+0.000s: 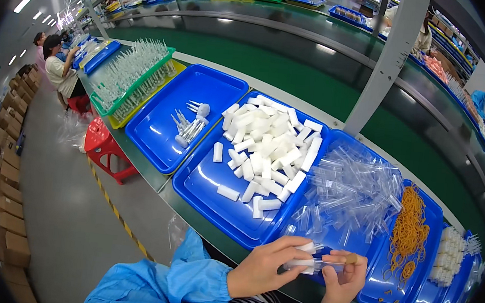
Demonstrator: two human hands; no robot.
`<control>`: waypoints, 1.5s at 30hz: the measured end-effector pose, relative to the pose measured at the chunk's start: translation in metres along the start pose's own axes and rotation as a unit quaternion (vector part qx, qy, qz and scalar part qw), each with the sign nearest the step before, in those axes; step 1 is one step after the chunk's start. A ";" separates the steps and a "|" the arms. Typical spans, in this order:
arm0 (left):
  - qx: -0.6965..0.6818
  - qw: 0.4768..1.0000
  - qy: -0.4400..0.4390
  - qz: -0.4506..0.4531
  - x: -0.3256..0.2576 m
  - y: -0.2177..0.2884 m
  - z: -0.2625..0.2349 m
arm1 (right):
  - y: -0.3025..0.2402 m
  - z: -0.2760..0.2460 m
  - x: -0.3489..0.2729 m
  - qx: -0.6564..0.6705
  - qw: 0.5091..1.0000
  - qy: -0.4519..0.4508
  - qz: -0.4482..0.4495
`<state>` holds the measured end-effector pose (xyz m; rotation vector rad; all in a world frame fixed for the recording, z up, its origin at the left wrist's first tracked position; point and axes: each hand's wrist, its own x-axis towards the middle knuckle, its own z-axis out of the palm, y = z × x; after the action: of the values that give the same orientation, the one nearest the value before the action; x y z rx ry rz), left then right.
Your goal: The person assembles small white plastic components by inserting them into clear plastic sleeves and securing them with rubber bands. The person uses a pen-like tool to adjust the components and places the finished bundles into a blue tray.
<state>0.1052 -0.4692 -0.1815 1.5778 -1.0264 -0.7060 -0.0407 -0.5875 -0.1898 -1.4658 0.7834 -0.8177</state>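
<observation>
Trays (205,174): glossy blue plastic. Tubes (355,189), centre right: clear, shiny plastic. Caps (266,148), centre: matt white plastic. Stool (103,141), left: glossy red plastic. Boxes (9,211), lower left: matt brown cardboard.

We note four blue trays along the bench: the tray of white foam cylinders (260,147) at 12 o'clock of our hands, the tray of clear plastic tubes (349,191) at 1 o'clock, and the tray of orange-yellow rubber bands (409,232) at 2 o'clock. The conveyor belt (296,75) is green. At 10 o'clock we record a green tray (138,83) stacked on a yellow one, and a red stool (103,144). Our sleeves (183,286) are light blue. The floor line (114,209) is striped yellow and black.
</observation>
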 end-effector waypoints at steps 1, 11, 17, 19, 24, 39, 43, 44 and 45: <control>-0.001 1.000 0.011 0.001 -0.001 0.001 -0.002 | -0.005 -0.002 0.003 -0.006 0.999 -0.030 0.023; -0.052 0.998 0.026 0.018 0.004 0.000 0.004 | 0.007 0.008 -0.005 0.106 0.993 0.054 -0.007; -0.199 0.977 0.016 -0.074 0.004 -0.013 0.008 | 0.008 0.013 -0.009 0.128 0.991 0.050 -0.007; -0.175 0.981 0.018 -0.077 0.004 -0.012 0.009 | 0.009 0.014 -0.009 0.121 0.992 0.045 -0.016; -0.089 0.993 -0.012 -0.083 0.006 -0.001 0.003 | 0.007 0.007 -0.005 0.087 0.996 0.019 -0.020; -0.159 0.985 -0.022 -0.060 0.006 -0.012 0.007 | -0.007 -0.006 -0.001 0.146 0.988 0.043 0.029; -0.149 0.987 -0.019 -0.052 0.006 -0.008 0.006 | -0.005 -0.006 -0.001 0.076 0.997 0.012 0.008; -0.138 0.989 -0.017 -0.050 0.006 -0.006 0.006 | -0.005 -0.005 -0.001 0.089 0.996 0.021 0.019; -0.126 0.991 -0.015 -0.048 0.006 -0.004 0.007 | -0.006 -0.003 -0.001 0.101 0.994 0.029 0.029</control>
<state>0.1030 -0.4770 -0.1863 1.4057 -0.8497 -0.8912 -0.0442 -0.5878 -0.1833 -1.2384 0.7609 -0.8723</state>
